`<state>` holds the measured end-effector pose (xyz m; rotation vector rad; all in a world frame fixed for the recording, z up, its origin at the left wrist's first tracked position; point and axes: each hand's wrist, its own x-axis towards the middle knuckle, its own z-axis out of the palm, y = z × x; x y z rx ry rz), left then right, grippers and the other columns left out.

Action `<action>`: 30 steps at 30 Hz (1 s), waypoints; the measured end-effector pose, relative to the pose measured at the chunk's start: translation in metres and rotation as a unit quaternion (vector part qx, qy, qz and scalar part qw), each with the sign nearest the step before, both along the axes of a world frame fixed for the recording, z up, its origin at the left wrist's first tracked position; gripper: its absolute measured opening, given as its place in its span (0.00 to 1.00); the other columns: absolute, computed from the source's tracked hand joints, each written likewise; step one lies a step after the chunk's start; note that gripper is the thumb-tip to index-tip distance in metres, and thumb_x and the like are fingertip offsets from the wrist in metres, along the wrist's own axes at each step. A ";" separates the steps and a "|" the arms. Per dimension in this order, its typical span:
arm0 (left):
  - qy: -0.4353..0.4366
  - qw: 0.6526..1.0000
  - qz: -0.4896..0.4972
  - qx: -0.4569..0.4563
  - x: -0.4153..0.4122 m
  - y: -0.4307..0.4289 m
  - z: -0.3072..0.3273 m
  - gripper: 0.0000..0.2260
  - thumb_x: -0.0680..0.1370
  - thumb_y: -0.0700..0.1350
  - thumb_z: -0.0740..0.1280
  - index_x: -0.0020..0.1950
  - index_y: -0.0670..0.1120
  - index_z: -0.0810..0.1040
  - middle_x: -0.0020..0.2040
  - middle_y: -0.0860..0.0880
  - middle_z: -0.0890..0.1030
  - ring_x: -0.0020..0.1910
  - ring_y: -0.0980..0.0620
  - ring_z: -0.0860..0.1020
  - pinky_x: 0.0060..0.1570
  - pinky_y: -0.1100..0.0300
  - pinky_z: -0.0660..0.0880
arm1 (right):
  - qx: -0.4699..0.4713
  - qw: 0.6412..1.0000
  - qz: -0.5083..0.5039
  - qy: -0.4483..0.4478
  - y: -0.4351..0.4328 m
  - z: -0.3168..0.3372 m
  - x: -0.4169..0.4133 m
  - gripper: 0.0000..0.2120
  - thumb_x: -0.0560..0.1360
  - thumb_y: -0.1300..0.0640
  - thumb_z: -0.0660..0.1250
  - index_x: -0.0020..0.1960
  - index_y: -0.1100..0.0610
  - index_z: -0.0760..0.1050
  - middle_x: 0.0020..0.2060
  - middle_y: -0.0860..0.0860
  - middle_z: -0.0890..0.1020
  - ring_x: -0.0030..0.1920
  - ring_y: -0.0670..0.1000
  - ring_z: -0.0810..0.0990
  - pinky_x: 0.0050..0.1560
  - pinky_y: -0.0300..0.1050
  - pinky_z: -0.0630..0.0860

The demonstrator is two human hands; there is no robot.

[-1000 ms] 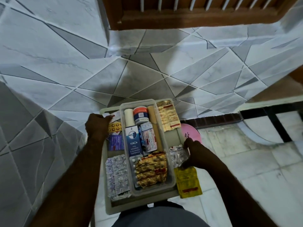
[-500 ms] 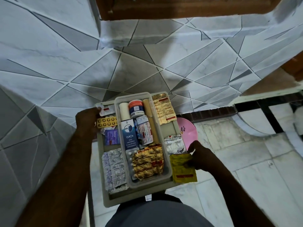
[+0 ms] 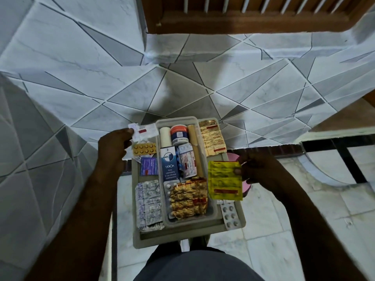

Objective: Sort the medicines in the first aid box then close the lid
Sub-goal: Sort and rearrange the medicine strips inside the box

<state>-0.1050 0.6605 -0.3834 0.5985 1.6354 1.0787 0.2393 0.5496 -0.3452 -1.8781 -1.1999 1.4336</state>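
The first aid box stands open just in front of the person, between the two arms; I cannot tell what carries it.

The left hand is at the box's far left corner. Its fingers are curled in, and thumb and fingertips pinch the edge of a white paper sachet that lies across that corner. Just nearer than the sachet, in the box's left side, lie an orange pill blister, a purple packet and a stack of silver blisters.

The right hand is at the box's right side, fingers closed tight, pinching the right edge of a yellow packet. The packet sits flat over the box's right side; whether it rests there or is held clear I cannot tell. A white blister strip lies at the box's near right corner, and a gold strip at its far right.

Down the box's middle sits an inner tray holding a jar, a blue and white carton and a heap of gold strips.
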 end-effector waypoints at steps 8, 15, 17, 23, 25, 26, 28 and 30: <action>0.056 0.989 -0.132 0.032 0.058 -0.036 0.003 0.02 0.74 0.40 0.72 0.46 0.44 0.83 0.41 0.48 0.83 0.37 0.56 0.79 0.35 0.66 0.74 | 0.045 0.988 0.130 -0.073 -0.003 -0.027 -0.063 0.05 0.72 0.57 0.73 0.46 0.51 0.79 0.37 0.46 0.82 0.36 0.41 0.79 0.40 0.40 0.75; 0.156 0.967 -0.202 0.010 0.074 -0.042 -0.023 0.06 0.71 0.41 0.75 0.46 0.44 0.86 0.44 0.46 0.84 0.44 0.48 0.81 0.49 0.53 0.79 | 0.118 0.969 0.145 -0.164 -0.012 -0.038 -0.069 0.10 0.73 0.53 0.72 0.54 0.51 0.81 0.45 0.43 0.83 0.44 0.39 0.78 0.42 0.26 0.68; 0.180 0.959 -0.217 0.011 0.075 -0.042 -0.023 0.07 0.71 0.42 0.75 0.48 0.44 0.86 0.46 0.46 0.85 0.45 0.47 0.82 0.52 0.52 0.78 | 0.129 0.966 0.138 -0.176 -0.011 -0.040 -0.067 0.09 0.73 0.54 0.72 0.53 0.51 0.82 0.44 0.43 0.83 0.42 0.38 0.77 0.42 0.25 0.67; 0.126 0.979 -0.158 0.031 0.045 -0.038 -0.017 0.08 0.73 0.42 0.73 0.51 0.45 0.85 0.46 0.46 0.86 0.41 0.51 0.82 0.39 0.61 0.78 | 0.135 0.965 0.149 -0.167 -0.009 -0.045 -0.064 0.04 0.74 0.56 0.72 0.47 0.50 0.83 0.38 0.39 0.81 0.39 0.32 0.77 0.39 0.24 0.68; 0.108 0.990 -0.092 0.022 0.016 -0.036 -0.018 0.08 0.74 0.42 0.72 0.52 0.45 0.84 0.46 0.45 0.85 0.39 0.50 0.81 0.31 0.64 0.75 | 0.143 0.969 0.134 -0.151 -0.008 -0.045 -0.061 0.04 0.74 0.56 0.71 0.47 0.50 0.83 0.37 0.38 0.81 0.38 0.31 0.77 0.38 0.24 0.69; 0.103 0.993 -0.062 0.011 0.000 -0.035 -0.022 0.08 0.74 0.41 0.72 0.53 0.44 0.83 0.46 0.44 0.85 0.38 0.50 0.81 0.28 0.65 0.74 | 0.146 0.971 0.121 -0.147 -0.007 -0.046 -0.058 0.04 0.74 0.56 0.71 0.47 0.50 0.83 0.37 0.38 0.81 0.37 0.32 0.78 0.37 0.25 0.70; 0.114 0.993 -0.026 -0.012 -0.026 -0.036 -0.031 0.09 0.74 0.40 0.71 0.54 0.43 0.82 0.47 0.43 0.84 0.33 0.55 0.81 0.24 0.68 0.72 | 0.137 0.977 0.090 -0.135 -0.002 -0.049 -0.052 0.03 0.74 0.56 0.71 0.46 0.49 0.82 0.37 0.40 0.82 0.34 0.34 0.79 0.34 0.26 0.71; 0.139 0.990 -0.025 -0.029 -0.043 -0.041 -0.045 0.10 0.73 0.40 0.72 0.54 0.43 0.82 0.48 0.40 0.84 0.32 0.56 0.81 0.28 0.67 0.73 | 0.115 0.985 0.057 -0.116 0.003 -0.053 -0.047 0.04 0.74 0.56 0.71 0.44 0.48 0.81 0.36 0.43 0.83 0.32 0.39 0.81 0.32 0.30 0.73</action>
